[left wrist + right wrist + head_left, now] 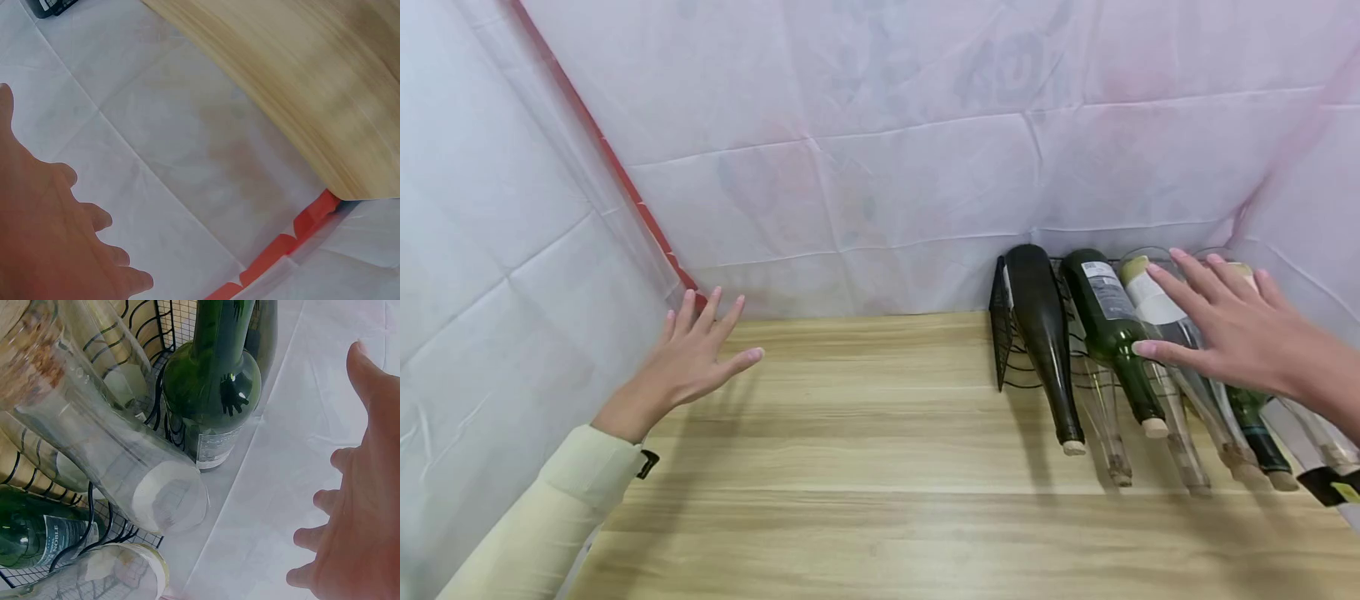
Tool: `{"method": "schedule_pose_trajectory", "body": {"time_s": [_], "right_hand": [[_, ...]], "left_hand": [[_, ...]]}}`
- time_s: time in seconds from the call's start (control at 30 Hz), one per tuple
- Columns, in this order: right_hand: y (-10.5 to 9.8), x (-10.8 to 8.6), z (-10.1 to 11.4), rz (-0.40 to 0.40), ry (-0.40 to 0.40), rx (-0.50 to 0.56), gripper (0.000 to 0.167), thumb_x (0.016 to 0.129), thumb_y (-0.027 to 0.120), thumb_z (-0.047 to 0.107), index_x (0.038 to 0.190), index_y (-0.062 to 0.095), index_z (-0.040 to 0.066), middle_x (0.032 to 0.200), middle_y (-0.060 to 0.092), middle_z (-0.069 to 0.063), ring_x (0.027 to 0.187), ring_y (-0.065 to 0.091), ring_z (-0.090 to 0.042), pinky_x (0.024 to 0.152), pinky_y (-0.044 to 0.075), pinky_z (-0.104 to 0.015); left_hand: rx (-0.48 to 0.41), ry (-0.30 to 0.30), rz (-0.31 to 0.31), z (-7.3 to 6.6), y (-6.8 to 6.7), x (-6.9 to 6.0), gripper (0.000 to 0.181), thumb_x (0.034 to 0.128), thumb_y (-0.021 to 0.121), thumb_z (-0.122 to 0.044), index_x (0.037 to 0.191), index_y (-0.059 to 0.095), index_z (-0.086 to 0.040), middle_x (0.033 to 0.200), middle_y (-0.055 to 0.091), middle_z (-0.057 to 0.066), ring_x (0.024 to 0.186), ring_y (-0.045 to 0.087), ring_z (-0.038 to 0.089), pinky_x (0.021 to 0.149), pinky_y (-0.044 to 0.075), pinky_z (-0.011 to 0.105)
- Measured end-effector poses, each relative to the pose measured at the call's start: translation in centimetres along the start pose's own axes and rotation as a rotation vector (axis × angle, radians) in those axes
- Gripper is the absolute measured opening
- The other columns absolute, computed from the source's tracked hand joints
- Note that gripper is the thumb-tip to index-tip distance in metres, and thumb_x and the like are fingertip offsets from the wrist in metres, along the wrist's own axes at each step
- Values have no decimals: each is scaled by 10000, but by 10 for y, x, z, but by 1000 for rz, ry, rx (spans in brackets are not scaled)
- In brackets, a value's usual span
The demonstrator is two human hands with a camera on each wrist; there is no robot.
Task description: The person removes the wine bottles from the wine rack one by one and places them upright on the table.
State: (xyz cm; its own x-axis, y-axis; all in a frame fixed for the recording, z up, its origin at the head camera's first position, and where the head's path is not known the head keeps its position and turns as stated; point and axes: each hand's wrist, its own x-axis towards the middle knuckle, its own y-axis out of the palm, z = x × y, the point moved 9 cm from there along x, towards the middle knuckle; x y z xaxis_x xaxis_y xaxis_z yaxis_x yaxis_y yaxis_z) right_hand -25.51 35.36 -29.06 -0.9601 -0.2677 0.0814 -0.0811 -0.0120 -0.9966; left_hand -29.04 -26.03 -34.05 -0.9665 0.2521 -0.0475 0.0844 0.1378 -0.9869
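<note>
My left hand (692, 362) hovers over the left side of the wooden table with its fingers spread and nothing in them. Fingers also spread, my right hand (1240, 329) is held above the bottles on the right, and in the right wrist view it looks apart from them. Below it is a black wire rack (998, 333) carrying several corked bottles, necks toward the front. They include a dark bottle (1037, 321) at the left end, a green bottle (1105, 308) with a white label, and clear glass bottles (119, 456). Part of the rack's right side is hidden behind my right hand and forearm.
The wooden tabletop (850, 442) stretches across the front and left. White sheeting (850, 183) closes off the back and both sides. A red strip (625, 179) runs down the back left corner to the table.
</note>
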Motion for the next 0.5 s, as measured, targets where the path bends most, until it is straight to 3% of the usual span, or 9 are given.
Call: {"method": "schedule_pose_trajectory", "body": {"time_s": [0.5], "right_hand": [[3,-1,-3,-21,-3,-3,1065,943,646,612,1680,-31,250,1743,-176,-105,1576,-172,-499,1188,-262,-695]], "left_hand": [[22,7,-11,-4,1,2,934,971,374,-795,1668,-34,-326,1755,-131,111,1580,-209,482,1231,-57,772]]}}
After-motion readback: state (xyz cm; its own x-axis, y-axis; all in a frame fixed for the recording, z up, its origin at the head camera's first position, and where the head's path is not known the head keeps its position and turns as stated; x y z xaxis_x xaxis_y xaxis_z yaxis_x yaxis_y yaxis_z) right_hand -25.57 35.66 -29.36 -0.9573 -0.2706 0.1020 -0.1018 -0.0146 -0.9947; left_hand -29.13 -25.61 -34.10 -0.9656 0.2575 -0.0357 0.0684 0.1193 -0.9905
